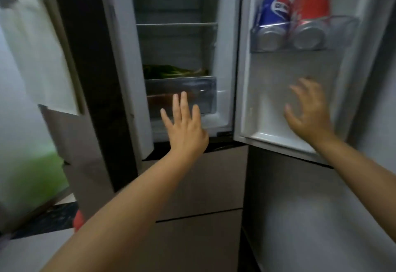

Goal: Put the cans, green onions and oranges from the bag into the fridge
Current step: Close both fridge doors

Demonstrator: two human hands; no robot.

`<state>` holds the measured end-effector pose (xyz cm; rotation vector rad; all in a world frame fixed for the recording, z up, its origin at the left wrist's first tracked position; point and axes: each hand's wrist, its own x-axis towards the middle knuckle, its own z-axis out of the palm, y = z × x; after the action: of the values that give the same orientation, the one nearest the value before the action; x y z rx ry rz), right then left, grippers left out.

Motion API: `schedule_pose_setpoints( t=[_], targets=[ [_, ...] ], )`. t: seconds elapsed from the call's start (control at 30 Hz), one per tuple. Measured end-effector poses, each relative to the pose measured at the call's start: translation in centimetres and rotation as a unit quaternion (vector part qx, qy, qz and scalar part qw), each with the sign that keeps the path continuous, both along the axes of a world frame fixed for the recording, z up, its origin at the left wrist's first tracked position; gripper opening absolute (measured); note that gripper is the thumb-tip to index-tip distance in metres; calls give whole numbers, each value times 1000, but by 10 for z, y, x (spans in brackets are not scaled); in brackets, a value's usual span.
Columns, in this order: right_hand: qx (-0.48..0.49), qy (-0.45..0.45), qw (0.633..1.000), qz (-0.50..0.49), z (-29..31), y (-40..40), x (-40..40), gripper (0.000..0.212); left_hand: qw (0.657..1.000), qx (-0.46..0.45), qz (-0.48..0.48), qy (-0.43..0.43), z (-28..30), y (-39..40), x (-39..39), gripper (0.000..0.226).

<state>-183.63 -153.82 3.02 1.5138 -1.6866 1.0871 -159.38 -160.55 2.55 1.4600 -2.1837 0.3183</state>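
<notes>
I am looking down and forward at an open fridge (177, 57), both of my bare arms stretched out in front of me. The whole view is a little blurred.

My left hand (185, 126) is near the centre of the view, at about 6 o'clock from the fridge's inner shelves. Its fingers are straight and slightly spread, palm facing the fridge, holding nothing. It sits in front of the clear crisper drawer (181, 93) at the bottom of the compartment; I cannot tell whether the fingertips touch the drawer front. Something orange-brown shows dimly through the drawer, too blurred to name.

My right hand (307, 113) is at 3 o'clock from the left one, fingers spread and relaxed, empty, held against or just in front of the white inner face of the open fridge door (267, 91). Whether it touches the door I cannot tell.

The green onions (171, 71) lie on the shelf just above the drawer, at 12 o'clock from my left hand, stretched across the shelf.

Two cans stand side by side in the door's clear bin (342, 33), at 12 o'clock from my right hand: a blue can (274, 12) on the left and a red can (310, 8) touching it on the right.

At 9 o'clock, at the far left edge, is a blurred white and green shape (36, 173), possibly a bag. Below the open compartment are the fridge's closed brown lower drawers (203, 186).
</notes>
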Motion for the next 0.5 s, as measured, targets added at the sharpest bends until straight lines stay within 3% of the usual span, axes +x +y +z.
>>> schedule_pose_setpoints(
  t=[0.07, 0.13, 0.2, 0.27, 0.33, 0.5],
  targets=[
    [-76, -37, 994, -71, 9, 26, -50, 57, 999, -1, -37, -10, 3, 9, -44, 65],
    [-53, -153, 980, -112, 14, 38, -80, 74, 998, -2, -55, 0, 5, 13, -78, 66],
    [4, -278, 958, -65, 8, 34, -93, 83, 998, 3, -63, 14, 3, 15, -101, 68],
    [-7, -348, 937, 26, 2, 27, -94, 83, 998, 11, -60, 28, -2, 16, -112, 70],
    [-26, -378, 924, 55, 0, 25, -89, 80, 998, 18, -48, 44, -6, 18, -112, 69],
    [-28, -334, 941, 44, -7, 45, -65, 78, 999, 13, -26, 33, -7, 20, -94, 68]
  ],
)
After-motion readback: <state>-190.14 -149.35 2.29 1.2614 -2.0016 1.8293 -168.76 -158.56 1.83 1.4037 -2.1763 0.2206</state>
